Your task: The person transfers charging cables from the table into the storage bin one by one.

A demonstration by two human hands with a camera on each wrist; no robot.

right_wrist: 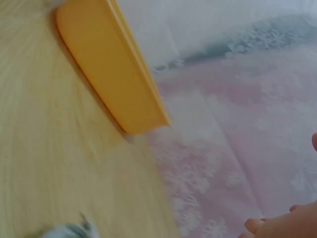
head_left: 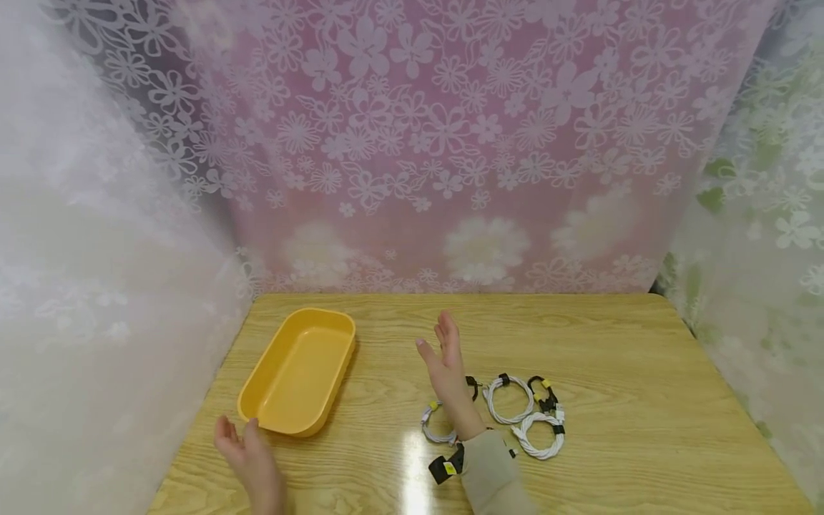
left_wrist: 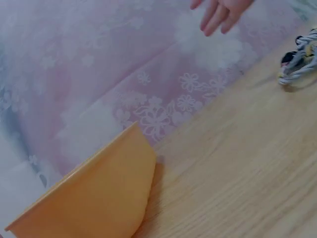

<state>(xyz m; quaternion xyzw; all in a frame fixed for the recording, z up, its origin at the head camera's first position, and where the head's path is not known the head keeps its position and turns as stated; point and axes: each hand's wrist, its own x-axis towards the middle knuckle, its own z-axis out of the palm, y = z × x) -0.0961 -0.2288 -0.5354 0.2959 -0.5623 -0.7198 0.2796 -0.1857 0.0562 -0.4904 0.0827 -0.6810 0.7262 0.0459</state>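
Observation:
In the head view my left hand (head_left: 251, 461) is at the near corner of a yellow plastic tray (head_left: 296, 375), fingers loosely bent and thumb apart, its fingertips overlapping the near rim. Nothing shows in its grasp. My right hand (head_left: 448, 368) is raised over the middle of the table, fingers extended and thumb spread, holding nothing. Its forearm partly covers a group of coiled cords: a grey coil (head_left: 426, 428), a white coil (head_left: 487, 402) with a black strap, and another white coil (head_left: 543, 455). Close to the sleeve lies a black strap piece (head_left: 443, 469) with a yellow label.
A black-and-yellow looped item (head_left: 548, 400) lies between the white coils. The wooden table (head_left: 644, 372) ends at a pink floral curtain (head_left: 438, 143), with pale curtains on both sides. The tray (left_wrist: 104, 193) stands on the tabletop in the left wrist view.

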